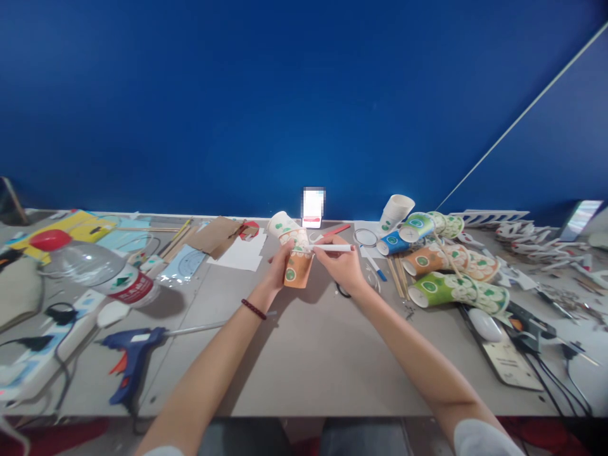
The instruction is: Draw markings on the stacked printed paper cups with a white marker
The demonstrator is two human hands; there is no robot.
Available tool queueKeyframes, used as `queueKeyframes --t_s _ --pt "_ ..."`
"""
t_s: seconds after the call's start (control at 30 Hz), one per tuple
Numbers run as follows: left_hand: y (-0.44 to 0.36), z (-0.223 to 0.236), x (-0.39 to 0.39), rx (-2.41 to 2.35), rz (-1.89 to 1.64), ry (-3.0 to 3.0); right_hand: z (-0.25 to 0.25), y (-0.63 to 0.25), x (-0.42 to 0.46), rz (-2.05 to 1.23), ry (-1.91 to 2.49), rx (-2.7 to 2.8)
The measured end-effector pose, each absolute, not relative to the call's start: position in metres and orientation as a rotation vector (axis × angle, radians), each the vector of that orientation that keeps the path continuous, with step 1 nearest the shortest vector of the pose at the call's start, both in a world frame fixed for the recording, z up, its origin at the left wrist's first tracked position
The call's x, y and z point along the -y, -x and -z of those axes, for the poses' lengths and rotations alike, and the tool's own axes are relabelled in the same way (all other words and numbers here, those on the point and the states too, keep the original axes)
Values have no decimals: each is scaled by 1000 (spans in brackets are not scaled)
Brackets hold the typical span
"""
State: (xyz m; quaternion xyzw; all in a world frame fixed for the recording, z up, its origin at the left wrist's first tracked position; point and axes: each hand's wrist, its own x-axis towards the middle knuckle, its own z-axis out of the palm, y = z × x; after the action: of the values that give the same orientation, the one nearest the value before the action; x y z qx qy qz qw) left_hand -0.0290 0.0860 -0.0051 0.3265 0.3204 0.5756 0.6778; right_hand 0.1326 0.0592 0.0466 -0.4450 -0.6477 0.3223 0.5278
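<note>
The left forearm point(216, 358) is slanting in from the near left, a bracelet point(254, 309) circling its wrist, and the left hand point(279, 269) is grasping the cups point(297, 273) from their left side. The right forearm point(408, 342) is coming in at a slant from the near right; its wrist is bending left, and the right hand point(339, 258) is gripping a marker point(335, 247) in its fingers.

The cups are sitting one in another, held up over the middle of the table point(304, 373), on the near side of the phone point(312, 208). Their long axis is running from far left to near right (bending a little partway along). The orange end is pointing near, and the pale end is leaning far and left. The marker is lying almost level across the view, its left end reaching the cups' right side; whether it is touching them, I cannot tell.

Paper point(237, 254) is lying left of the cups, while a glue gun point(135, 354) is resting farther left and nearer. More nested cups, the green set point(458, 292) nearest, are lying to the right.
</note>
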Motion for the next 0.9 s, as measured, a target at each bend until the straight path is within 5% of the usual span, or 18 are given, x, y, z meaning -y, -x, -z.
queueKeyframes --t_s 0.9 --pt "28 0 -82 -744 -1327 -757 -49 -134 -57 -752 1132 1558"
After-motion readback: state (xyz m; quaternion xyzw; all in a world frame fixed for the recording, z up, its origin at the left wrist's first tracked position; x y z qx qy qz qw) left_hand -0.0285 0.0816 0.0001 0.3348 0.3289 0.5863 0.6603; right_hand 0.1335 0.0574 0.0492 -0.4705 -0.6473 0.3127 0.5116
